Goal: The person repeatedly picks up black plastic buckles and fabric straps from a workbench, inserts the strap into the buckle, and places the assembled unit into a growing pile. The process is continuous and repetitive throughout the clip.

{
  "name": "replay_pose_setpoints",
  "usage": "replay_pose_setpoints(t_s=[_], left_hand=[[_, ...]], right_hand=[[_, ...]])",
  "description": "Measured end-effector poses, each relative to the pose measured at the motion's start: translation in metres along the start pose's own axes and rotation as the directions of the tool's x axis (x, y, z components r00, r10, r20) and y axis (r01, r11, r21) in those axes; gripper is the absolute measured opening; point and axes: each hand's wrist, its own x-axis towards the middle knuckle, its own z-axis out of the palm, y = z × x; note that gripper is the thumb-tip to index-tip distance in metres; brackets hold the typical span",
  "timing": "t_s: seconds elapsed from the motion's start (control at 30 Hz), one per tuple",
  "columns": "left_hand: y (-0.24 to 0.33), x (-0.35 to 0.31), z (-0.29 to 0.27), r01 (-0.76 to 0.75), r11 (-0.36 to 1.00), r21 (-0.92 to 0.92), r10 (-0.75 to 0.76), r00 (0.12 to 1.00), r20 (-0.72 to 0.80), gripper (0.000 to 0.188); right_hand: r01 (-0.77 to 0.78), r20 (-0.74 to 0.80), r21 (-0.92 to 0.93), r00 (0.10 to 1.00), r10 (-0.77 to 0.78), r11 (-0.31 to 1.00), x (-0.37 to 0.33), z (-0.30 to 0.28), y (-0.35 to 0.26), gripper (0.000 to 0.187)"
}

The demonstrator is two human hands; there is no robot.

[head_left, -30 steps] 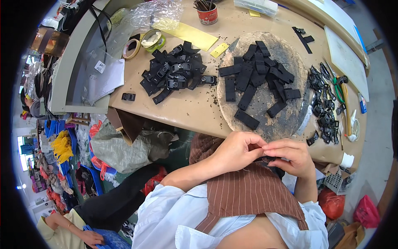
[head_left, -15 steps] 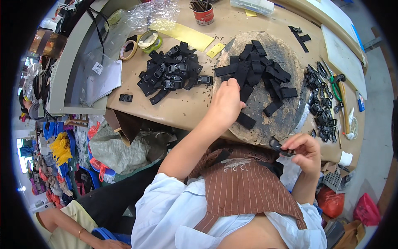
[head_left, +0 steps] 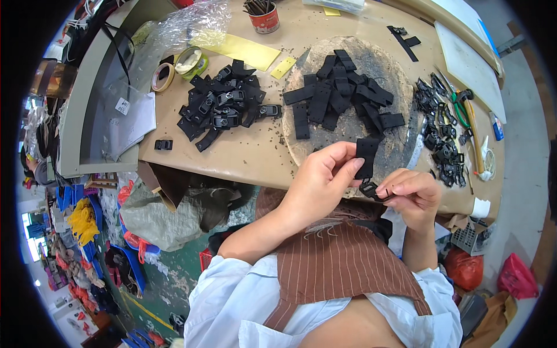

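My left hand (head_left: 326, 181) pinches a short black strap piece (head_left: 366, 152) between thumb and fingers, over the near edge of a round worn block (head_left: 391, 64). Close by, my right hand (head_left: 416, 194) grips a black buckle (head_left: 369, 188). The strap's lower end meets the buckle; whether it passes through the buckle I cannot tell. Farther back on the block lies a loose heap of black strap pieces (head_left: 319, 101). To its left, straps with buckles attached form another pile (head_left: 232, 98). Several loose black buckles (head_left: 447, 142) lie right of the block.
A hammer (head_left: 474, 136) and green-handled pliers (head_left: 460, 111) lie beside the loose buckles. Tape rolls (head_left: 162, 77), a yellow strip (head_left: 246, 52) and a red tin of thin tools (head_left: 265, 22) stand farther back. One buckle (head_left: 163, 144) sits alone at the left.
My left hand has come from the strap heap toward my right hand, bringing a strap piece to the buckle. The other person's arm at lower left has left the view.
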Motion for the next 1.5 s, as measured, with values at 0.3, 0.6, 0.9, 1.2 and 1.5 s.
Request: replay_pose_setpoints(t_s=[0.3,0.6,0.9,1.2,1.5], left_hand=[[-0.007,-0.006,0.004,-0.156,0.95,0.27,0.165,0.986,-0.01,0.023],[-0.016,-0.011,0.015,-0.123,0.981,0.147,0.125,0.992,-0.005,0.024],[-0.018,-0.016,0.011,-0.031,0.983,0.182,0.012,0.994,0.106,0.026],[-0.008,-0.02,0.009,-0.153,0.921,0.358,0.103,0.983,0.155,0.024],[-0.009,-0.014,0.0,-0.298,0.837,0.459,0.274,0.954,0.12,0.025]], right_hand=[[0.001,0.055,-0.03,0.999,0.001,1.0,0.001,-0.005,-0.002,0.025],[-0.294,-0.138,0.1,0.942,0.306,0.95,-0.012,-0.005,0.008,0.023],[-0.184,-0.123,-0.085,0.977,0.173,0.979,-0.011,-0.005,0.003,0.024],[-0.261,-0.104,0.0,0.96,0.259,0.965,-0.009,-0.002,0.0,0.024],[-0.44,-0.122,-0.073,0.895,0.43,0.895,0.001,0.005,-0.012,0.028]])
